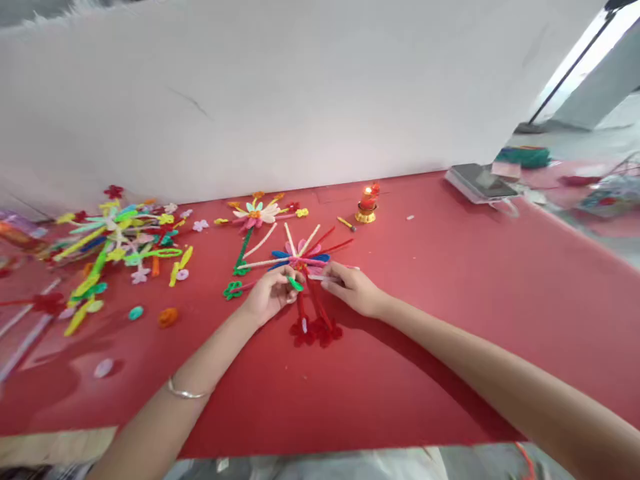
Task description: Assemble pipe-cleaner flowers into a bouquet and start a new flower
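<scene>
My left hand (273,293) is closed, pinching a small bright green piece (295,284) whose kind I cannot make out. My right hand (353,288) is closed too, its fingertips on a thin pale stick (317,277). Both hands are at the lower edge of a pipe-cleaner flower (299,257) with pink and blue petals. Cream and red stems fan out from this flower. Two red pipe-cleaner blossoms (315,331) lie on the red stems below it. A green pipe-cleaner blossom (233,290) lies left of my left hand.
On the red table (450,300), a lit red candle (369,197) stands in a gold holder, near a short yellow stick (346,224). Another pipe-cleaner flower (255,215) lies behind. A pile of colourful pipe-cleaner pieces (117,233) covers the left. A dark-topped box (480,183) sits far right.
</scene>
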Tool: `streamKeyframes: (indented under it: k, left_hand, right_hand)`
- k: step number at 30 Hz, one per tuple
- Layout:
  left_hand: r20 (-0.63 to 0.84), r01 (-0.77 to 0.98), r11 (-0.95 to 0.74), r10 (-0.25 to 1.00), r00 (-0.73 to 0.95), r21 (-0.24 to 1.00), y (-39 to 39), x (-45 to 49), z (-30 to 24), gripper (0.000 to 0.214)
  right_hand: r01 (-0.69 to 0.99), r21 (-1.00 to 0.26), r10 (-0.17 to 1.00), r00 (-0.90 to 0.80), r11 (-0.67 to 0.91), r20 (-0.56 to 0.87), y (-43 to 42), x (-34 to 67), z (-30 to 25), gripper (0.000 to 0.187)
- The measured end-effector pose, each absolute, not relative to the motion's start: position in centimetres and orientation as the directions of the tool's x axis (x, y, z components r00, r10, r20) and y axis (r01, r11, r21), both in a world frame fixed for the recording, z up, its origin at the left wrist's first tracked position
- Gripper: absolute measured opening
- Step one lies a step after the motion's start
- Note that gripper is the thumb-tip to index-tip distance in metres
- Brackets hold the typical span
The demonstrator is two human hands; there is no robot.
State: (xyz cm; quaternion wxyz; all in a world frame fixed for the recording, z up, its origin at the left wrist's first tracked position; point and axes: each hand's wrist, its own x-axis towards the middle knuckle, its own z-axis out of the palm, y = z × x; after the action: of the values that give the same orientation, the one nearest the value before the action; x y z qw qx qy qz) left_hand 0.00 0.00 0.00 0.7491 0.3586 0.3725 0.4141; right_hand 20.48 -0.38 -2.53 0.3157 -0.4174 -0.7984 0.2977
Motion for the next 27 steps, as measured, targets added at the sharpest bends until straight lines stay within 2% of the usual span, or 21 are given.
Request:
streamKeyframes:
  k: [4,11,21,27]
  left_hand:
    - [-0.274,-0.351,0.41,0.884,0.378,0.842,0.05,-0.06,-0.08,0.005]
    - [-0.278,-0.342,0.413,0.882,0.38,0.844,0.04,0.05,0.19,0.005]
    - [-0.273,-0.327,0.406,0.882,0.383,0.853,0.14,-0.1,-0.11,0.004]
    - [-0.276,-0.311,0.407,0.88,0.388,0.859,0.16,-0.08,-0.11,0.004]
  right_hand:
    - [0.491,-0.732,0.852,-0.466,0.472,0.237,-0.63,20.42,-2.17,0.011]
    - [0.461,-0.712,0.817,-0.502,0.529,0.282,-0.7,20.49,-1.93,0.028]
    - [0.481,-0.74,0.85,-0.472,0.47,0.233,-0.58,20.56,-2.4,0.008]
    - [0.484,-0.745,0.859,-0.457,0.459,0.232,-0.63,20.52,-2.37,0.008]
